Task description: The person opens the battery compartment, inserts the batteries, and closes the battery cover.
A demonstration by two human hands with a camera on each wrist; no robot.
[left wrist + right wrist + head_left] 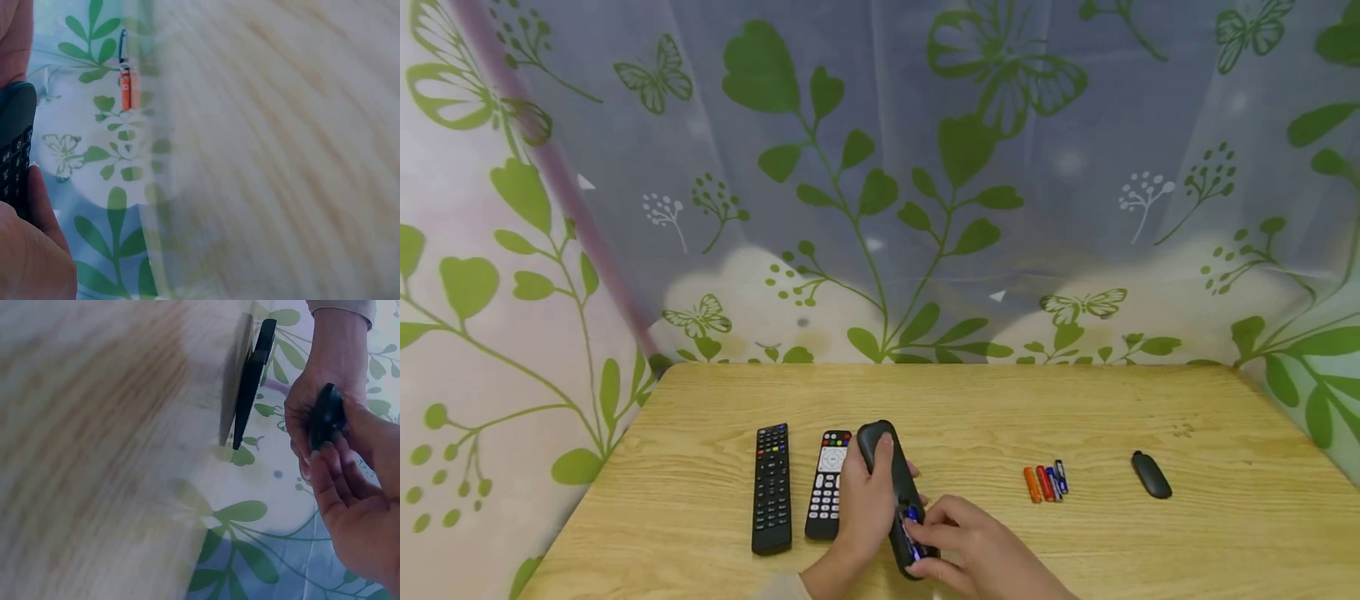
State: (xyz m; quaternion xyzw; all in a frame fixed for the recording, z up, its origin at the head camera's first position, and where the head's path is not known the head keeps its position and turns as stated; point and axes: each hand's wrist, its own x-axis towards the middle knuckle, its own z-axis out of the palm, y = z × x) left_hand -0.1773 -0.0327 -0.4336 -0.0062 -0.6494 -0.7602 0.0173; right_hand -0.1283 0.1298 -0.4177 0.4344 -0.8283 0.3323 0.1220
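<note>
A black remote control (pixel 880 450) is tilted above the table, its back up and its battery bay uncovered. My left hand (pixel 867 504) grips it, thumb across the back. Blue batteries (pixel 914 521) show in the bay near the lower end. There my right hand (pixel 981 546) pinches at a battery with curled fingers, partly covering it. Seen from the right wrist, the remote (pixel 326 415) lies between both hands. In the left wrist view, the remote's keys (pixel 17 156) show at the edge.
Left on the wooden table (pixel 700 467) lie a long black remote (pixel 772 492) and a black remote with white keys (pixel 825 496), partly behind the left hand. Several orange, red and blue batteries (pixel 1045 483) lie to the right. Farther right is a small black cover (pixel 1152 475).
</note>
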